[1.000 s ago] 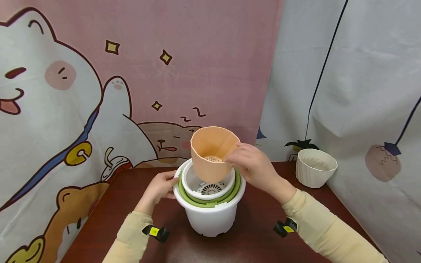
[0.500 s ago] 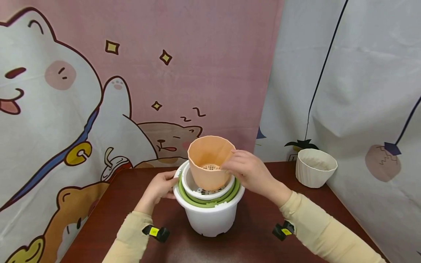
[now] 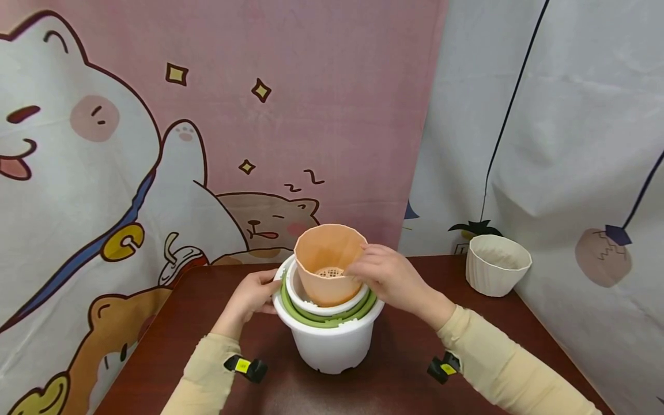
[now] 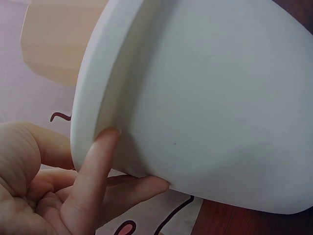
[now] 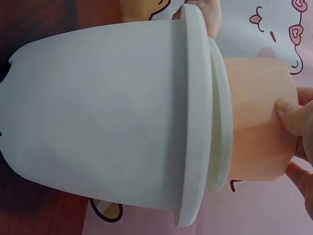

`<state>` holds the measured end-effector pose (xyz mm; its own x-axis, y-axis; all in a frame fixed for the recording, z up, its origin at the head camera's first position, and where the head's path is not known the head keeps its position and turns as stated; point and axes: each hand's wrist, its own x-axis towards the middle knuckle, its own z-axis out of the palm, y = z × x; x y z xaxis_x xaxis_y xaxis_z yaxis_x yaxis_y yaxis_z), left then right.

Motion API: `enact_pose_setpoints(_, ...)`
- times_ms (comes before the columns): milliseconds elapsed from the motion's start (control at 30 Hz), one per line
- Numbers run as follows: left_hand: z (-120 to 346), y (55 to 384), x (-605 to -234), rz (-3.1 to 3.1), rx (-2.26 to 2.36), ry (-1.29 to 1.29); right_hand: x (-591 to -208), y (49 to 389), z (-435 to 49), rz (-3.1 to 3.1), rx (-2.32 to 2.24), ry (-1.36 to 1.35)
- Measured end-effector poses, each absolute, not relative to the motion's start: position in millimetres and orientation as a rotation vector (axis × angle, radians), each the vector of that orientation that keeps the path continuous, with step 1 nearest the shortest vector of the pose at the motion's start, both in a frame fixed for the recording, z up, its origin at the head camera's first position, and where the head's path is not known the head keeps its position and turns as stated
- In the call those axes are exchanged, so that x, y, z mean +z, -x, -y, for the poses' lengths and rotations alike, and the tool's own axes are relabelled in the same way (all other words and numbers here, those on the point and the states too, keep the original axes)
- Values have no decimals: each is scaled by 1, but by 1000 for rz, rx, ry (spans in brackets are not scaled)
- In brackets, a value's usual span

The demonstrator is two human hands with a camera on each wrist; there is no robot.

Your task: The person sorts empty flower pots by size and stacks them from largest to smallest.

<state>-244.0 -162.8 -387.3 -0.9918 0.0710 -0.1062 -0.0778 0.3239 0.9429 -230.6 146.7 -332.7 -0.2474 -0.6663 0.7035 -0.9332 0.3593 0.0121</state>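
Observation:
A large white flower pot (image 3: 332,346) stands upright on the table, with green pot rims (image 3: 311,317) and a smaller white pot (image 3: 293,288) nested inside it. My left hand (image 3: 254,293) grips the large pot's rim on its left side, thumb and fingers around the edge in the left wrist view. In my right hand (image 3: 386,276) is a peach flower pot (image 3: 324,285), pinched at the right of its rim. The peach pot has a perforated bottom and sits partly down inside the small white pot, its upper part standing well above that rim; its base is hidden.
A cream ribbed pot (image 3: 498,268) stands at the back right of the dark red table (image 3: 415,334). Printed cloth (image 3: 353,115) with cartoon cats hangs behind the table, and pale cloth (image 3: 570,173) hangs along the right.
My right hand has lowered the peach pot from above the nested pots into the small white one, shifting slightly left. The left hand keeps its grip on the large pot's rim.

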Motion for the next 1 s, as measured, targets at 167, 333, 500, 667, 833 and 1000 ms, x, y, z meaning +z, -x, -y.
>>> enact_pose_setpoints(167, 163, 244, -387, -2443, 1759, 9, -338, 233, -146, 1988, 531, -1392)
enact_pose_setpoints(333, 163, 244, -387, -2450, 1754, 6, -342, 233, -146, 2001, 518, -1392)
enact_pose_setpoints(500, 162, 243, -387, -2451, 1754, 5, -346, 234, -145, 1999, 501, -1414)
enact_pose_setpoints(667, 162, 243, -387, -2443, 1759, 11, -349, 234, -144, 2001, 488, -1420)
enact_pose_setpoints(833, 162, 243, -387, -2440, 1762, 15, -352, 234, -142, 2001, 475, -1414)
enact_pose_setpoints(1000, 163, 243, -387, -2447, 1752, 10, -355, 234, -142, 2006, 462, -1409)
